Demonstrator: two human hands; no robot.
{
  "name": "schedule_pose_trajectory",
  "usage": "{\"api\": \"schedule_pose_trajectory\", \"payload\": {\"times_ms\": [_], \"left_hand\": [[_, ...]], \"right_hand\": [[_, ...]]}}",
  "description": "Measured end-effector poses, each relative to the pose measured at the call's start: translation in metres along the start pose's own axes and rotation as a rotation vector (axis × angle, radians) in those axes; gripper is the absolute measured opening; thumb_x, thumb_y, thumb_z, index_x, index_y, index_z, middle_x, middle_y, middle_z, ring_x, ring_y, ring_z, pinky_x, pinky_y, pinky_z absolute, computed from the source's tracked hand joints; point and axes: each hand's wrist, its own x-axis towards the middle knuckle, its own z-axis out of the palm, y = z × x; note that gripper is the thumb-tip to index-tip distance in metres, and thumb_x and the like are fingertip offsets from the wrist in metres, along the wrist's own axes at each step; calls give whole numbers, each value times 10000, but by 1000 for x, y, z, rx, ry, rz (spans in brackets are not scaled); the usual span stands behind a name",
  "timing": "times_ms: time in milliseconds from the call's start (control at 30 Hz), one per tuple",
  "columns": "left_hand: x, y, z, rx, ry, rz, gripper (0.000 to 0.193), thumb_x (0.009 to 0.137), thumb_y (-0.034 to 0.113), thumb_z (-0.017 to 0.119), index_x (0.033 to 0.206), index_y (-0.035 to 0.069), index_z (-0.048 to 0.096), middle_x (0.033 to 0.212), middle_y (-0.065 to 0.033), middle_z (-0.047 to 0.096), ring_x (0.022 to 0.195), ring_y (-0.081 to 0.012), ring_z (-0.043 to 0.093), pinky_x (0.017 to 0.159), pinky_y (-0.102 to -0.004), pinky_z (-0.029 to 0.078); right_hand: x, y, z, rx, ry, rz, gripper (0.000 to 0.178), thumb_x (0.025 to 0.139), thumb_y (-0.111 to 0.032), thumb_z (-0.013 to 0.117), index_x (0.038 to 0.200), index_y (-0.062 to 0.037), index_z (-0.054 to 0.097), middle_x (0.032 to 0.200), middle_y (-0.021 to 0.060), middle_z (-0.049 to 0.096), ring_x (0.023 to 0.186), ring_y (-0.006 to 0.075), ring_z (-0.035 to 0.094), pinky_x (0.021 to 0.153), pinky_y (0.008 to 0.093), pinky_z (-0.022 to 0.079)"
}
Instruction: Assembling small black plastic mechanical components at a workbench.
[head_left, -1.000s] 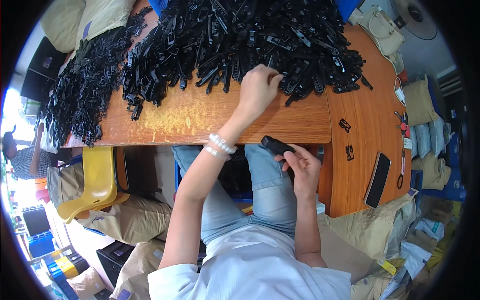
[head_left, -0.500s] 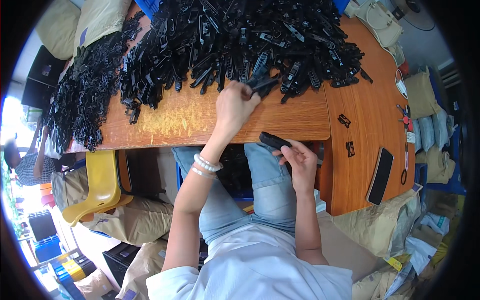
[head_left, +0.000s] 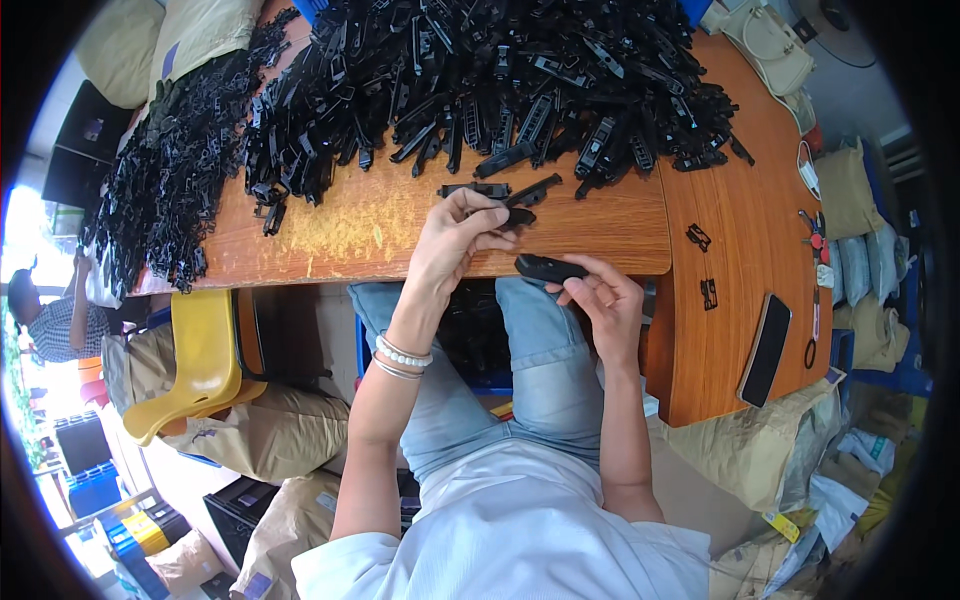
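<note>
My left hand [head_left: 452, 240], with bracelets on its wrist, is above the front of the wooden table. Its thumb and fingers pinch a narrow black plastic part [head_left: 537, 190], whose far end points right. Another black part [head_left: 490, 189] lies just behind these fingers; whether they touch it I cannot tell. To the right, past the table's front edge and over my lap, my right hand [head_left: 612, 305] is closed on a longer, rounded black plastic piece [head_left: 545, 267]. This piece points left toward my left hand, the two held parts being apart.
A big heap of black plastic parts [head_left: 440, 90] covers the table's back, with a heap of smaller ones [head_left: 165, 200] at left. On the right side lie two small black clips [head_left: 709, 293], a phone [head_left: 765, 350] and pliers [head_left: 815, 240]. A yellow chair [head_left: 205, 345] stands at left.
My left hand has drawn back from the heap toward me, bringing a narrow black part with it. My right hand still holds its black piece, now turned more level.
</note>
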Motion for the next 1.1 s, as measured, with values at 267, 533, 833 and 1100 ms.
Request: {"api": "schedule_pose_trajectory", "payload": {"times_ms": [267,533,833,1100], "left_hand": [[-36,10,17,633,-250,65,349,829,115,605,1122,-56,522,927,-146,640,817,-199,624,749,-287,473],[-60,10,18,1005,-267,503,371,758,69,646,1083,-53,517,872,-231,606,778,-352,612,650,-351,488],[-69,9,8,910,-322,466,360,745,54,659,1084,-23,562,857,-153,652,748,-193,659,642,-261,495],[-36,20,-41,861,-247,423,283,824,199,622,1002,-21,619,812,-70,642,693,-116,594,630,-225,477]], "right_hand": [[3,-8,6,-367,-30,-190,230,767,12,631,996,25,612,908,116,636,761,137,633,650,224,506],[4,-33,23,-620,67,-518,362,703,49,640,1059,0,596,984,110,600,853,191,603,738,272,477],[1,-25,11,-523,-179,-330,304,716,12,657,1015,22,604,873,78,552,768,141,528,674,222,420],[-6,-18,22,-566,-370,-256,282,741,14,638,1021,0,610,880,81,597,724,164,581,621,242,466]]}}
